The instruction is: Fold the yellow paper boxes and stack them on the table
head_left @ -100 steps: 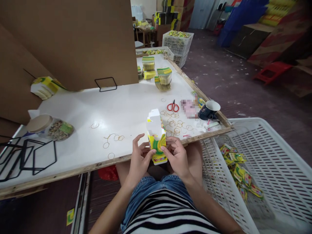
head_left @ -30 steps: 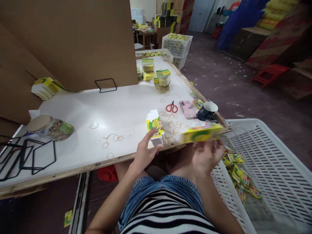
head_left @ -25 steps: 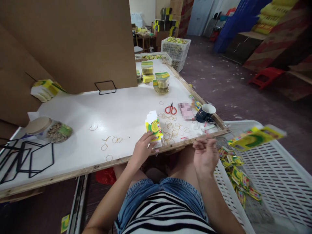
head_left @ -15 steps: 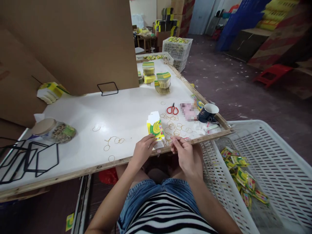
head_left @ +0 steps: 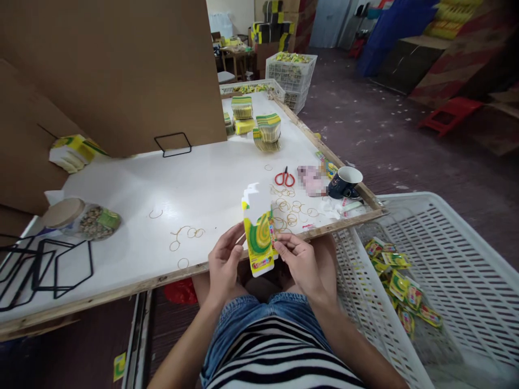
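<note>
A yellow and green cardboard box (head_left: pixel 259 237) with a spiral print is between my hands, over the table's front edge. White flaps stick up at its far end. My left hand (head_left: pixel 226 256) grips its left side, thumb on the near face and the other fingers partly hidden behind. At its right edge, my right hand (head_left: pixel 298 259) pinches the cardboard between thumb and fingers. Thin rubber bands (head_left: pixel 290 208) lie scattered just beyond my right hand, and red-handled scissors (head_left: pixel 285 178) rest behind them.
A dark mug (head_left: pixel 344 182) stands at the table's right corner. Below it, a white plastic crate (head_left: pixel 430 208) holds yellow packets (head_left: pixel 399 283). Bundled flat boxes (head_left: pixel 267 129) are stacked toward the back. At left are a jar (head_left: pixel 97 219) and black wire frames (head_left: pixel 73 270). A tall cardboard sheet (head_left: pixel 121 70) stands behind.
The box has come off the tabletop, nearer to me, and shows its printed face more fully. My right hand has moved left onto its edge; my left hand has shifted down its side.
</note>
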`<state>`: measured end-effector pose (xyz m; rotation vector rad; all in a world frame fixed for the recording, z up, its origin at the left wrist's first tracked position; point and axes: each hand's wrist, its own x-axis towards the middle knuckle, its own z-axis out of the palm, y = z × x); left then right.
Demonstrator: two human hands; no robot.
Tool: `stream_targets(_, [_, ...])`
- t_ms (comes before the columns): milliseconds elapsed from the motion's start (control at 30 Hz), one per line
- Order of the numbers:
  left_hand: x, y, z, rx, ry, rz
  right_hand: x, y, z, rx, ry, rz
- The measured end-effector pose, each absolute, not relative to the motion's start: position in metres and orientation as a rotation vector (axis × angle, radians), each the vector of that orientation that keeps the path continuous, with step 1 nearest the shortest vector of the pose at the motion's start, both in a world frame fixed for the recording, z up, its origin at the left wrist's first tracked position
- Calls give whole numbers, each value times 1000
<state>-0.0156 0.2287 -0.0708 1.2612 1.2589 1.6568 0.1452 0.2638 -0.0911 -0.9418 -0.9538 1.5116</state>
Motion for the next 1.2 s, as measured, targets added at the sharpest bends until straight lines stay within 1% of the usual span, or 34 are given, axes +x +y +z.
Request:
stream_targets(100, [-19,232,-63,988,1115,1401,137,258,-87,-885,-986,1584])
stream_targets(167, [-20,232,-63,920,1042,1319,133,256,-86,-853,-1003,1611])
stream_targets(300, [-19,227,-67,865,977,1304,132,254,-86,-831,-1007,1593])
stream_targets(467, [-17,228,-69,911,959,1282,135,252,-89,-925,-1062,1560])
stream_targets(633, [-15,231,-73,905,1152,1366,131,248,-93,-914,-1149,1553])
stream_targets(833, [-15,226,-66,1085,1324,1429,127,251,-95,-954,-1171,1400])
stream_targets(933, [-20,220,-59,1185,1275,1337,131,256,-94,-849,-1231,1410])
stream_targets(1100, [-31,215,-49,1267,1070,1127,145,266,-87,-630,-1373,1531])
stream_targets(1200, [-34,214,-48,1229,968,1081,152,271,-80,-608,-1452,1509])
